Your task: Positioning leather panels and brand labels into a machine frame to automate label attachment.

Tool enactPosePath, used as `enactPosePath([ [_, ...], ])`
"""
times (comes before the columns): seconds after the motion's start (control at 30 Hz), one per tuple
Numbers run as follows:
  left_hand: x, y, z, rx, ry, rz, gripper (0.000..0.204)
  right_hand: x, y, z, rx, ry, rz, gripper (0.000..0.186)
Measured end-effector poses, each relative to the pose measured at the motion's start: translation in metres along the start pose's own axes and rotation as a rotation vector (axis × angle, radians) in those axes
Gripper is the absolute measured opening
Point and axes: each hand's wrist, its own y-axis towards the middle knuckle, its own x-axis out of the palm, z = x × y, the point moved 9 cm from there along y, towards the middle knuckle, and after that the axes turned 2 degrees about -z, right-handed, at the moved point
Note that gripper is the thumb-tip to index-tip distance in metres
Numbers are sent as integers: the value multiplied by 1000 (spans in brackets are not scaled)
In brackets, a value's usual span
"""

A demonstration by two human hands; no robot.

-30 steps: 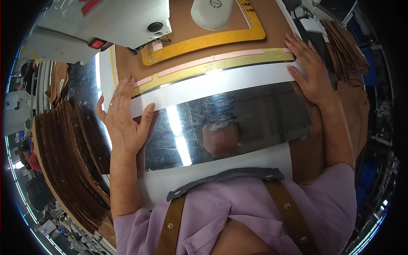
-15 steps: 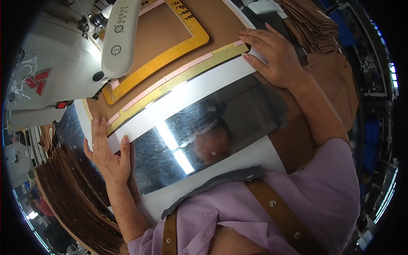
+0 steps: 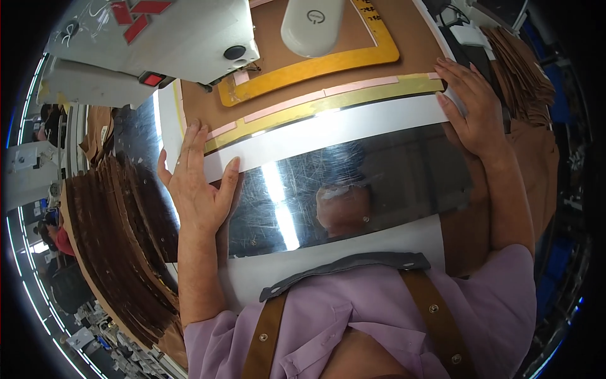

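Lying flat between both hands, the white-edged template board (image 3: 328,129) looks stiff, thin and slick under the mirror plate (image 3: 353,189); best held by its two ends. Left hand (image 3: 199,180) spread flat, pressing its left end. Right hand (image 3: 470,110) spread over the right corner. Sewing machine (image 3: 158,44) crowds above; leather stacks (image 3: 113,246) hem the left.
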Motion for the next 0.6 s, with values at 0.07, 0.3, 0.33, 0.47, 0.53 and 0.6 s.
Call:
enactPosePath([
  [0.07, -1, -3, -3, -11, 23, 5, 64, 1, 2, -1, -18, 6, 5, 39],
  [0.3, -3, -6, -3, -26, 53, 8, 60, 4, 3, -1, -16, 11, -2, 39],
  [0.33, -4, -6, -3, -24, 51, 11, 60, 3, 2, -1, -15, 7, -1, 39],
  [0.47, -7, 0, 7, 18, 56, 63, 57, -4, -5, 4, 20, 12, 15, 39],
  [0.53, -8, -3, 4, -24, 99, 61, 59, -4, -4, 3, 12, 42, 48, 38],
  [0.6, -5, -7, -5, -59, 145, 64, 63, -2, -2, 1, -10, 35, 77, 37],
])
